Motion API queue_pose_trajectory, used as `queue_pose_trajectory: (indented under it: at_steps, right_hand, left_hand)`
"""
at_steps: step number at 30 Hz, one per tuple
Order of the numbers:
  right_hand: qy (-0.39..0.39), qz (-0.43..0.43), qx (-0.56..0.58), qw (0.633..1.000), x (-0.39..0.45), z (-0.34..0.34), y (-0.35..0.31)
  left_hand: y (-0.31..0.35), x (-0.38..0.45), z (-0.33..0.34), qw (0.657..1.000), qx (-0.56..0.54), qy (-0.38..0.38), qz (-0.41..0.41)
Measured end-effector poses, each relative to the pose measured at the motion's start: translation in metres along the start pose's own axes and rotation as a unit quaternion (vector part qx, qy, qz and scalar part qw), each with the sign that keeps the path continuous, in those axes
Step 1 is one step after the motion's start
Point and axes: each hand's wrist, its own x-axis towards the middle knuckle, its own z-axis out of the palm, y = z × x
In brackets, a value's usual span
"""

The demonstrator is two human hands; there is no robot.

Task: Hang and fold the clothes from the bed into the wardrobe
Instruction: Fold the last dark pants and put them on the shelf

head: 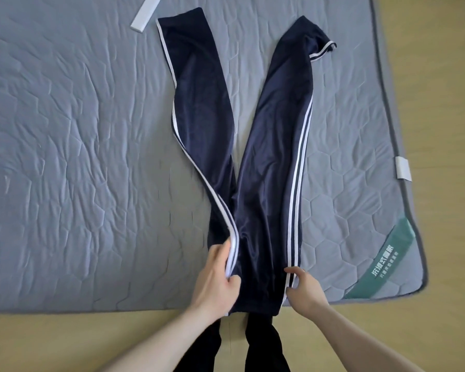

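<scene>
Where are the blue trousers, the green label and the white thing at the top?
blue trousers (277, 146), head view, middle of one leg.
green label (384, 261), head view, centre of the band.
white thing (145, 16), head view, its middle.

The person's forearms were bare, with no sleeves, watch or rings showing on the left hand (215, 277) or right hand (305, 289). Black trousers (266, 345) covered both legs at bottom centre.
</scene>
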Motion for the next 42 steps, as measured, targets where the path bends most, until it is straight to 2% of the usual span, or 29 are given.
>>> queue_pose_trajectory:
  at_steps: [5,8,11,14,16,18,22,24,27,30,34,39,42]
  right_hand:
    - [0.041,0.03,0.112,0.992,0.007,-0.026,0.005]
    - [0.066,0.032,0.143,0.987,0.015,-0.039,0.01]
    - [0.086,0.036,0.147,0.985,0.024,-0.051,0.014]
    - [0.108,0.031,0.153,0.982,0.034,-0.062,0.011]
    - [0.124,0.015,0.156,0.98,0.041,-0.07,0.002]
    - [0.139,-0.014,0.154,0.978,0.049,-0.077,-0.014]
    - [0.144,-0.095,0.17,0.97,0.066,-0.084,-0.065]
    - [0.143,-0.132,0.162,0.967,0.076,-0.085,-0.095]
    - [0.159,-0.166,0.142,0.963,0.098,-0.085,-0.138]
    - [0.178,-0.178,0.103,0.962,0.124,-0.086,-0.172]
    - [0.145,-0.135,0.111,0.974,0.152,-0.091,-0.191]
    - [0.202,-0.162,0.151,0.954,0.162,-0.103,-0.179]
    - [0.19,-0.184,0.108,0.958,0.165,-0.104,-0.173]
  left_hand:
    - [0.045,0.007,0.045,0.988,0.135,-0.04,0.065]
    - [0.066,0.019,0.074,0.981,0.153,-0.083,0.083]
    - [0.076,0.033,0.095,0.972,0.156,-0.163,0.064]
    - [0.067,0.05,0.096,0.934,0.19,-0.302,0.033]
    - [0.06,0.062,0.083,0.92,0.212,-0.326,0.04]
    - [0.052,0.078,0.063,0.943,0.198,-0.266,0.033]
    - [0.042,0.13,-0.004,0.991,0.109,-0.081,-0.002]
    - [0.036,0.163,-0.045,0.992,0.121,0.0,-0.024]
    - [0.028,0.211,-0.096,0.973,0.202,0.079,-0.085]
    - [0.025,0.253,-0.125,0.96,0.23,0.086,-0.136]
    - [0.029,0.3,-0.132,0.948,0.257,0.046,-0.184]
    - [0.039,0.342,-0.125,0.959,0.157,0.071,-0.225]
    - [0.037,0.352,-0.113,0.954,0.167,0.072,-0.239]
